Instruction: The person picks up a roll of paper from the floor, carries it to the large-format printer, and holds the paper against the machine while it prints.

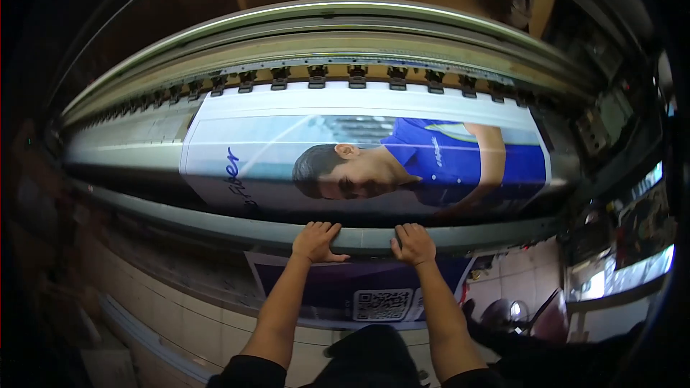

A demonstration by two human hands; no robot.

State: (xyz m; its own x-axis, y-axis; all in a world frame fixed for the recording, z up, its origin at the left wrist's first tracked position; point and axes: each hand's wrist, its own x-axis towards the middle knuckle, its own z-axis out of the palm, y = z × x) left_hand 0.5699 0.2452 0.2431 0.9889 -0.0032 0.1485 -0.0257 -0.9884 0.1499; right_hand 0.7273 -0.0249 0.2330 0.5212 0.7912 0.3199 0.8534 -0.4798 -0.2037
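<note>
A wide-format printer (338, 36) spans the view, with a printed banner (460, 154) lying across its bed. The banner shows a person in a blue shirt and some blue lettering. Along the printer's front edge runs a grey metal bar (215, 223). My left hand (315, 243) grips this bar left of its middle, fingers curled over the top and thumb stretched along the near side. To the right, my right hand (415, 244) holds the same bar, its fingers also bent over it. The fingertips on the far side are partly hidden.
Black pinch-roller clamps (357, 77) line the back of the bed. Below the bar hangs a purple printed sheet (309, 291) with a QR code. A tiled floor (180, 302) lies beneath. Dark equipment (643, 226) stands at the right.
</note>
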